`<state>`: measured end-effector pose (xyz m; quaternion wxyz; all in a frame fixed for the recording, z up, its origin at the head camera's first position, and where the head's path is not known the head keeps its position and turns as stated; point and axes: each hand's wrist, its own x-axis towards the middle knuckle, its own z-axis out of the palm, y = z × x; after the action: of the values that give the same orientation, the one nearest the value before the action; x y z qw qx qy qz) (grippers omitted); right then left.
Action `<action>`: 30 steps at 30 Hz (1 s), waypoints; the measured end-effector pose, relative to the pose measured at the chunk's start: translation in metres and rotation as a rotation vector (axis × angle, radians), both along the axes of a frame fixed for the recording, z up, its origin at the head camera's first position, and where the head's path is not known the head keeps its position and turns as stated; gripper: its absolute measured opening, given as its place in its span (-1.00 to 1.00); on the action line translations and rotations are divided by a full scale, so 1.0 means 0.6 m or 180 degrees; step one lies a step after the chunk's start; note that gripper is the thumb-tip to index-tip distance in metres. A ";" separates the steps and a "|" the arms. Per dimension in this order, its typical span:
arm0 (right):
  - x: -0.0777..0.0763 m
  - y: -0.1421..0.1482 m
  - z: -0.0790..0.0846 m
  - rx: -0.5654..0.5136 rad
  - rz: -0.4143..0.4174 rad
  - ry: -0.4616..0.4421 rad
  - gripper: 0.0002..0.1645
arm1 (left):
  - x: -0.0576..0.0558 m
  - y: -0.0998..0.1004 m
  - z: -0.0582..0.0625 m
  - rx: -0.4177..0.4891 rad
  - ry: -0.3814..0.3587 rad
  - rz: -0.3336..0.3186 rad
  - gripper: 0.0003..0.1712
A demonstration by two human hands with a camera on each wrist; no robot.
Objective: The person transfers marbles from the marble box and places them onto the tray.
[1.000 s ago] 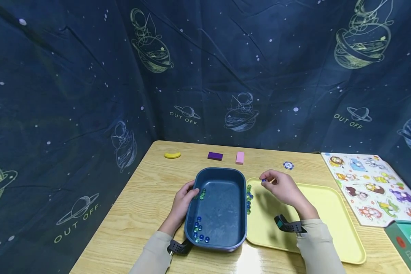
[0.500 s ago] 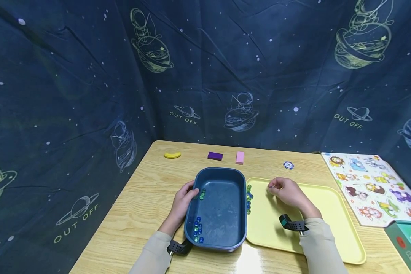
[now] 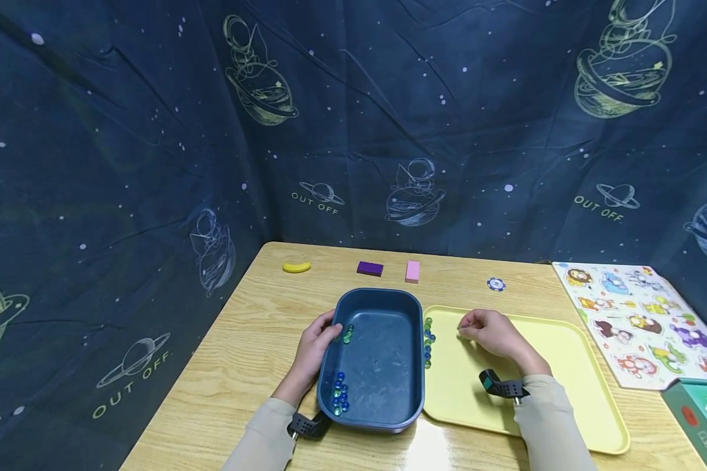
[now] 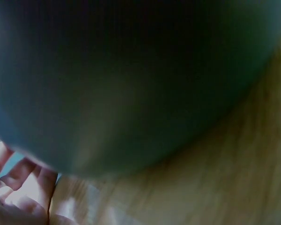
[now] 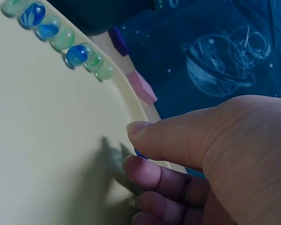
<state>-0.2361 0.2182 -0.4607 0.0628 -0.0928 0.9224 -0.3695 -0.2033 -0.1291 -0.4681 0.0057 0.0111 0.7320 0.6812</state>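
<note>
My left hand [image 3: 310, 353] grips the left wall of a dark blue plastic box [image 3: 383, 360], thumb over the rim. Inside the box, several blue and green glass marbles [image 3: 337, 401] cluster at the near left corner, and a few more marbles [image 3: 348, 336] lie beside the thumb. Above the pale yellow tray [image 3: 450, 392], my right hand [image 3: 495, 335] pinches a marble [image 5: 140, 153] between thumb and index finger; only a blue sliver of it shows in the right wrist view. A row of blue and green marbles [image 5: 77, 55] lines the tray's left edge against the box.
Along the back of the wooden table lie a yellow banana-shaped piece [image 3: 297, 267], a purple block [image 3: 370, 268], a pink block [image 3: 412, 271] and a poker chip [image 3: 497, 284]. At right are an animal picture board [image 3: 642, 314] and a green box [image 3: 698, 418].
My right hand has moved right and slightly nearer from the tray's far left corner, pinching the marble. Marbles in the box have rolled left into the near corner. My left hand stays put.
</note>
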 end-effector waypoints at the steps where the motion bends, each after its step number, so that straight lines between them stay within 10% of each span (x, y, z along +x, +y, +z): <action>1: 0.000 0.000 -0.001 0.0007 0.0000 0.0005 -0.87 | 0.001 0.000 0.000 -0.0007 -0.0001 -0.0002 -0.56; 15: 0.006 -0.024 0.030 -0.0047 0.0098 0.0198 -0.85 | 0.002 -0.001 0.001 0.0043 0.0014 -0.0023 -0.55; 30: 0.076 -0.193 0.088 -0.0524 0.1102 0.0565 -0.94 | 0.003 -0.001 0.003 -0.0008 -0.0004 -0.0015 -0.56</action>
<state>-0.1903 0.1023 -0.4082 0.0361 -0.2870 0.8613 -0.4177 -0.2016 -0.1295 -0.4662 0.0078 0.0124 0.7328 0.6803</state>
